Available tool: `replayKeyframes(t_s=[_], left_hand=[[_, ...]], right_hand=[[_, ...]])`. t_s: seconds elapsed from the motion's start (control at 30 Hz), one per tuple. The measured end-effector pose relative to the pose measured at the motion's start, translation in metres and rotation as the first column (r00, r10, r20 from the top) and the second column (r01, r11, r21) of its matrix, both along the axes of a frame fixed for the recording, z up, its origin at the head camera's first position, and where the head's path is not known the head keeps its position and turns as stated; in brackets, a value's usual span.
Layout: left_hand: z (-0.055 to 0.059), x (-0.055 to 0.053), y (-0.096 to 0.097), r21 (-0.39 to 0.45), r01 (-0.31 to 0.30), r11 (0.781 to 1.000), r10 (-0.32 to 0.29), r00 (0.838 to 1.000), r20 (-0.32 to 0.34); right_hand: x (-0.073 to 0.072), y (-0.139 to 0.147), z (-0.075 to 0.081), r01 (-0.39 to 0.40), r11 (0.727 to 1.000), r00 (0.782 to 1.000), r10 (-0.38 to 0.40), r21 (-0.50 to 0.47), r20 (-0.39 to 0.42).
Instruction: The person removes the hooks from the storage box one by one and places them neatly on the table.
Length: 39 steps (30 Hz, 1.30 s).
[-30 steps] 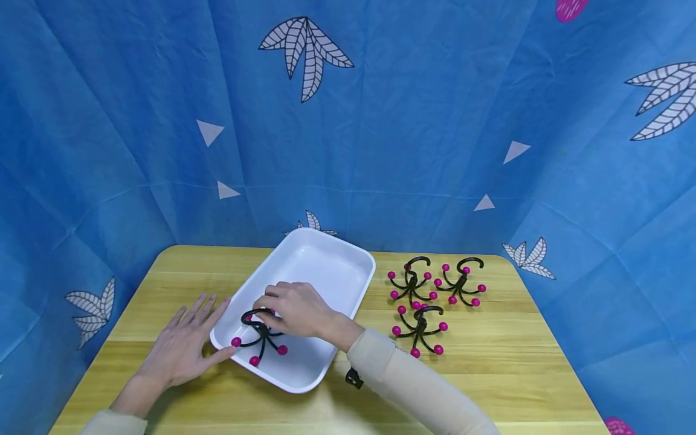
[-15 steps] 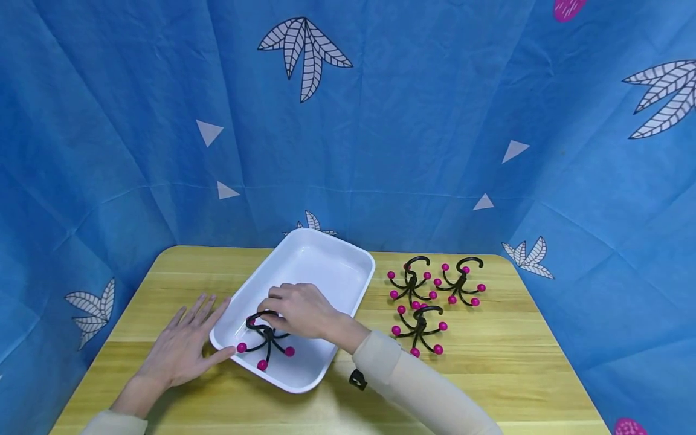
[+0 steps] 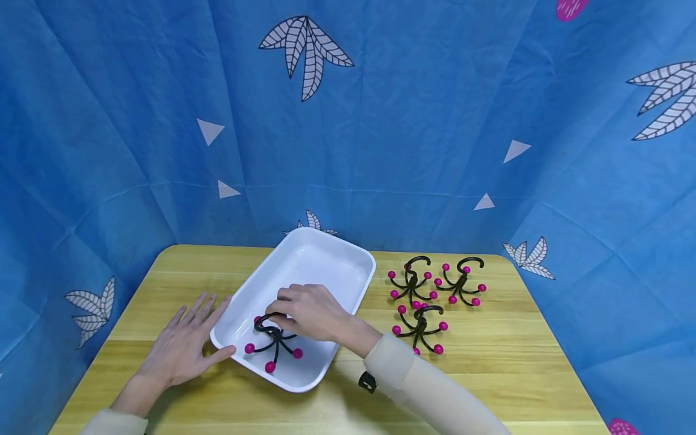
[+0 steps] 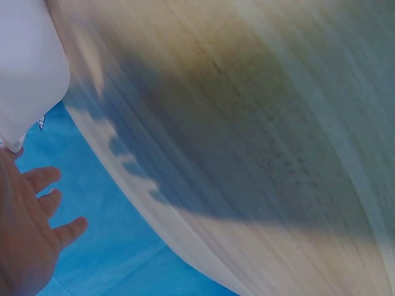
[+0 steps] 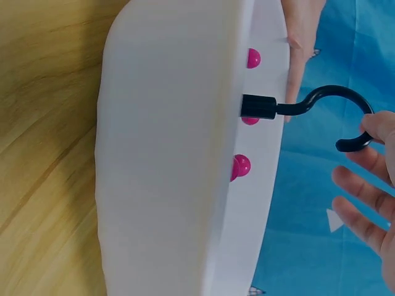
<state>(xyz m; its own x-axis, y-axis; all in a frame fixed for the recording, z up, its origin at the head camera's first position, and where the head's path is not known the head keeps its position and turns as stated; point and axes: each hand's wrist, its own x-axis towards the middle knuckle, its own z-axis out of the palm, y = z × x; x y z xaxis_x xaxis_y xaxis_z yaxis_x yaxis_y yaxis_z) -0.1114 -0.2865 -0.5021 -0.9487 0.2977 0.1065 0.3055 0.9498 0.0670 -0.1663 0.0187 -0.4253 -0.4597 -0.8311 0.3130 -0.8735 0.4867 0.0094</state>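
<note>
My right hand [image 3: 314,311] pinches the curved top of a black hook hanger [image 3: 277,338] with pink ball-tipped arms. In the right wrist view, thumb and forefinger meet at the end of its hook [image 5: 330,91], while the other fingers stay loosely bent. The hanger stands upright inside a white tray [image 3: 331,260], near its front end; the tray wall hides most of its arms in the right wrist view. At the tray's left rim, my left hand [image 3: 182,348] lies with fingers spread and straight, its thumb tip against the front corner.
To the right of the tray, three matching hook hangers [image 3: 418,326] stand close together on the wooden table [image 3: 505,362]. A blue patterned cloth [image 3: 413,145] hangs around the back and sides of the table.
My right hand and the hanger have slid a little to the right within the tray. The left hand, the tray and the other hangers have stayed in place.
</note>
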Motion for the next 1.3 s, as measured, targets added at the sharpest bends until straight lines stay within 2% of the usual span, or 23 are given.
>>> replayKeyframes(t_s=[0.2, 0.6, 0.93, 1.3], left_hand=[[0.0, 0.001, 0.0, 0.007, -0.005, 1.0, 0.005, 1.0, 0.005], [0.0, 0.0, -0.001, 0.014, 0.004, 1.0, -0.004, 1.0, 0.011], [0.0, 0.0, -0.002, 0.019, 0.009, 1.0, -0.009, 1.0, 0.015], [0.0, 0.0, -0.003, 0.017, 0.019, 1.0, -0.019, 1.0, 0.012]], right_hand=[[0.001, 0.01, 0.007, 0.002, 0.999, 1.0, -0.003, -0.04, -0.019], [0.006, 0.034, 0.024, -0.022, 0.982, 0.997, 0.007, -0.188, -0.08], [0.012, 0.057, 0.04, -0.018, 0.977, 0.994, -0.006, -0.212, -0.109], [0.017, 0.086, 0.058, -0.056, 0.961, 0.989, 0.016, -0.27, -0.148]])
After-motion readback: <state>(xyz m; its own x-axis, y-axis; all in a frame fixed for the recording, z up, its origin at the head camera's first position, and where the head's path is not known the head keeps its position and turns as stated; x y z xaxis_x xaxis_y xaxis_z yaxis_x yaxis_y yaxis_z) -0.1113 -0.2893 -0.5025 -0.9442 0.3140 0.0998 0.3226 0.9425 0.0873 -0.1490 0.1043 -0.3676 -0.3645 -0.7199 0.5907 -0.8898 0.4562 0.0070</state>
